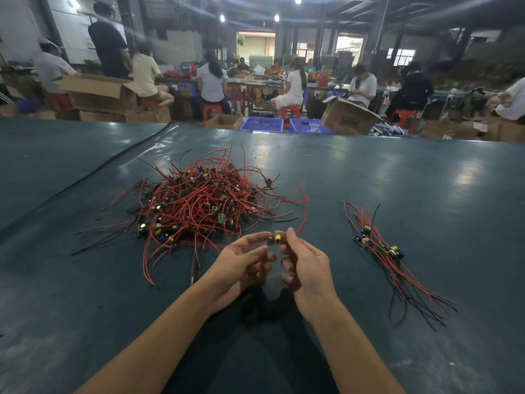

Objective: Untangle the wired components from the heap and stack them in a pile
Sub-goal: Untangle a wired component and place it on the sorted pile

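Near the heap (199, 206), my left hand (238, 265) and right hand (306, 263) pinch one component (275, 239) in fingertips. I should ease its wire (303, 223) free slowly.

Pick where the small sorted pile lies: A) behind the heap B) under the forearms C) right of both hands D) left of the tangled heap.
C: the sorted pile lies right of the right hand; the tangled heap sits on the opposite side.

Left hand (241, 263) and right hand (305, 263) on one wired component (275, 239), between heap (196, 203) and pile (380, 245).
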`<move>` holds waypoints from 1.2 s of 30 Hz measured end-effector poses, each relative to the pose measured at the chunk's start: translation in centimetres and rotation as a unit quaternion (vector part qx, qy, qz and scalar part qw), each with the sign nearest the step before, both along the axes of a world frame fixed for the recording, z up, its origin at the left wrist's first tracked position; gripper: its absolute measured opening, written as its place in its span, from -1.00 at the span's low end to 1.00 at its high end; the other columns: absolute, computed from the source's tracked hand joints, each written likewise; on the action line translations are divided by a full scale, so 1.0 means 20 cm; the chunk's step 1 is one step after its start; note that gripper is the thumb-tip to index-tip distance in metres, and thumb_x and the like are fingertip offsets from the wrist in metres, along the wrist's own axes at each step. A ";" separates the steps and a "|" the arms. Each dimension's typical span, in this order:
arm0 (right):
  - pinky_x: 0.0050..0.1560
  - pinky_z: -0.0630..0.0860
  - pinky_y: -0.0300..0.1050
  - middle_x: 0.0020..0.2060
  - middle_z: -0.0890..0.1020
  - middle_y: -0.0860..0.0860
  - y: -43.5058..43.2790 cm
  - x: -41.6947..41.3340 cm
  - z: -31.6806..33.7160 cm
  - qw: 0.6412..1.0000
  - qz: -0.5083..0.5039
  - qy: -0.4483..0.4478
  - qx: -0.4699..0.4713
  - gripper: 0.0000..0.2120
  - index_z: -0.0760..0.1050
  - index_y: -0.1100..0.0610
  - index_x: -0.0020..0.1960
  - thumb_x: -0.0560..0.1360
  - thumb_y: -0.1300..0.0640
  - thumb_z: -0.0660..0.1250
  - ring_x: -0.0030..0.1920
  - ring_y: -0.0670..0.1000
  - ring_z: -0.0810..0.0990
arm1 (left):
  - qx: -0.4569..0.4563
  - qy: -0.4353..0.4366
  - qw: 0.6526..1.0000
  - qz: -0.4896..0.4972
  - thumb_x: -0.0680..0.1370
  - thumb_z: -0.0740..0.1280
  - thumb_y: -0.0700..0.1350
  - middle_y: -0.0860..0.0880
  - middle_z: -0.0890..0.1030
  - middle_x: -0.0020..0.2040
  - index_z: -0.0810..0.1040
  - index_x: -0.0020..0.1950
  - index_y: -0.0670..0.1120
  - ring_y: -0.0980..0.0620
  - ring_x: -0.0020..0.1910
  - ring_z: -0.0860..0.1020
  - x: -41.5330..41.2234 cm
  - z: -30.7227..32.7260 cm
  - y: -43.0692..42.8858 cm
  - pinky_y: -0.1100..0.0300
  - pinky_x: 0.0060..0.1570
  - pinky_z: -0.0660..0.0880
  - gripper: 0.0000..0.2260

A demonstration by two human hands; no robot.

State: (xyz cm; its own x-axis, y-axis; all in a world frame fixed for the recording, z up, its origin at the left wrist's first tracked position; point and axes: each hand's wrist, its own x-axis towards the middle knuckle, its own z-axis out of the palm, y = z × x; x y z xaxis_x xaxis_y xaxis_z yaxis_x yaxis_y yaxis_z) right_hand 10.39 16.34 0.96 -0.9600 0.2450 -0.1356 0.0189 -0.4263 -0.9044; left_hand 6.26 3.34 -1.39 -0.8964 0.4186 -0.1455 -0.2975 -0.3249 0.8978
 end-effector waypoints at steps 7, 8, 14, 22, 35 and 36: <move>-0.40 0.56 -0.16 -0.46 0.62 -0.03 -0.05 0.02 0.00 0.997 0.014 0.031 0.072 -0.77 0.73 0.00 -0.21 0.54 0.04 0.34 -0.43 -0.06 0.58 | -0.048 0.087 0.995 -0.020 0.33 0.43 0.18 -0.09 0.59 -0.32 0.65 -0.29 -0.04 0.03 -0.38 0.55 0.07 0.05 0.03 0.24 -0.32 0.53 -0.71; -0.28 0.63 -0.13 -0.41 0.67 -0.02 -0.06 0.02 0.00 0.996 0.021 0.035 0.084 -0.75 0.72 -0.03 -0.25 0.54 0.05 0.34 -0.36 -0.04 0.64 | -0.045 0.077 0.996 0.004 0.33 0.42 0.21 -0.10 0.59 -0.34 0.66 -0.29 -0.07 0.02 -0.39 0.55 0.07 0.06 0.04 0.25 -0.35 0.52 -0.67; 0.03 0.62 0.05 -0.30 0.71 0.00 -0.05 0.01 -0.01 0.995 0.001 0.017 0.102 -0.77 0.73 -0.02 -0.21 0.55 0.05 0.35 -0.13 0.06 0.70 | -0.083 0.111 0.985 0.107 0.30 0.41 0.22 -0.03 0.60 -0.37 0.72 -0.22 -0.04 0.10 -0.40 0.53 0.05 0.04 0.04 0.26 -0.33 0.47 -0.66; -0.62 0.12 -0.29 -0.45 0.36 -0.09 0.18 -0.06 0.00 0.985 -0.166 -0.021 -0.040 -0.79 0.68 0.09 -0.19 0.57 0.11 0.34 -0.58 -0.14 0.15 | -0.089 0.156 0.972 0.150 0.39 0.38 0.15 -0.07 0.58 -0.42 0.68 -0.37 -0.09 0.09 -0.46 0.49 0.03 0.06 0.02 0.31 -0.40 0.47 -0.67; 0.02 0.63 0.14 -0.27 0.71 0.11 -0.08 0.01 -0.02 0.984 -0.025 0.018 0.177 -0.74 0.69 -0.05 -0.32 0.51 -0.03 0.39 -0.11 0.17 0.69 | -0.131 0.195 0.966 0.104 0.38 0.39 0.31 0.01 0.64 -0.35 0.68 -0.27 0.02 0.12 -0.38 0.60 0.04 0.03 0.02 0.32 -0.33 0.50 -0.64; 0.02 0.63 0.13 -0.28 0.71 0.08 -0.08 0.01 -0.02 0.985 -0.033 0.013 0.169 -0.72 0.69 -0.08 -0.34 0.53 -0.01 0.38 -0.09 0.17 0.69 | -0.138 0.202 0.965 0.098 0.40 0.39 0.31 0.01 0.64 -0.36 0.68 -0.26 0.01 0.11 -0.38 0.60 0.04 0.03 0.02 0.32 -0.33 0.50 -0.63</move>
